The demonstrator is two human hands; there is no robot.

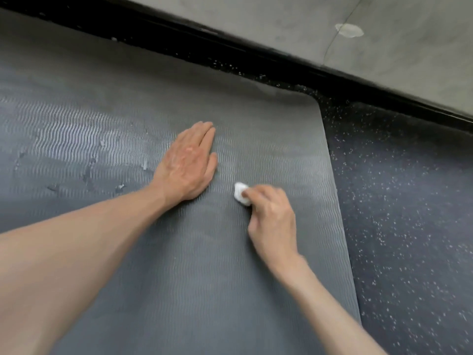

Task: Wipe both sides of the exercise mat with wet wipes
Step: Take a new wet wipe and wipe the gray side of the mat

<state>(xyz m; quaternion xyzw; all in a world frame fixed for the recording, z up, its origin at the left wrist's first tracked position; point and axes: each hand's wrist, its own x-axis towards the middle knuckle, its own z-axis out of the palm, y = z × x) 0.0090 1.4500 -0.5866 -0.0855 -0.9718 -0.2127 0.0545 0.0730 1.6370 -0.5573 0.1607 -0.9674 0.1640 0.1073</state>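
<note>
On dark speckled floor (409,201), grey ribbed exercise mat (128,111) lies flat, rounded corner near black baseboard (256,55) under concrete wall (256,16). Left hand (188,162) rests palm down on mat, fingers straight and pressed together, thumb alongside. Right hand (272,216), just beside left, pinches small wadded white wet wipe (241,193) in curled fingers, wipe touching mat surface. Scuffed pale patches mark mat at left.

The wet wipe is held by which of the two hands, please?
The right hand pinches the crumpled white wet wipe on the exercise mat; the left hand lies flat on it, holding nothing.
</note>
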